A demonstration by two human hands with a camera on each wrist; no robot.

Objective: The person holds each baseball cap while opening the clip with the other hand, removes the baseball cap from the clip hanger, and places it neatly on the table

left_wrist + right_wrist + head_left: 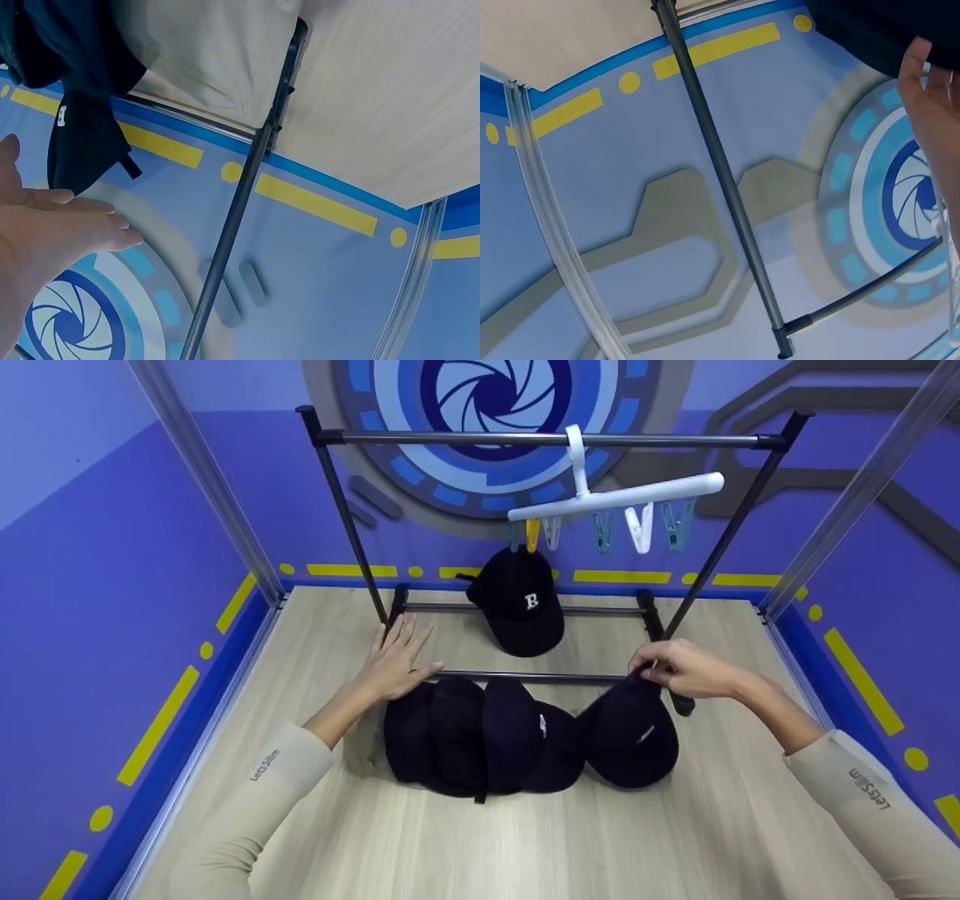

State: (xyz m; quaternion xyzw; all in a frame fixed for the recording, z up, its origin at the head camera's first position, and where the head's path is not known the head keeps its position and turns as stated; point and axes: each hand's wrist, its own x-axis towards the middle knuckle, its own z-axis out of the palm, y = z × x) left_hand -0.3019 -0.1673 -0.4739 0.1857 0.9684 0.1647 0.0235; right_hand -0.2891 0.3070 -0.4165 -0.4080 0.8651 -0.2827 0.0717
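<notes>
My right hand (pixel 686 667) pinches the upper edge of a dark cap (pixel 634 739) at the right end of an overlapping row; in the right wrist view its fingers touch dark fabric (pixel 885 34). With fingers spread, my left hand (pixel 397 660) is by the rack's left foot, just above the row's left end. Several dark caps (pixel 457 739) make up that row, and a beige fabric piece (pixel 367 746) shows partly at its left. Behind, a black cap (pixel 521 604) with a white letter hangs beneath a white clip hanger (pixel 619 499).
A dark metal rack (pixel 480 438) stands over the far part of the wooden tabletop (pixel 480 855), its lower bar (pixel 525 677) just behind the row. Yellow, white and green clips (pixel 639 529) dangle from the hanger. Blue printed walls (pixel 97 607) with metal corner posts (pixel 210 487) surround the table.
</notes>
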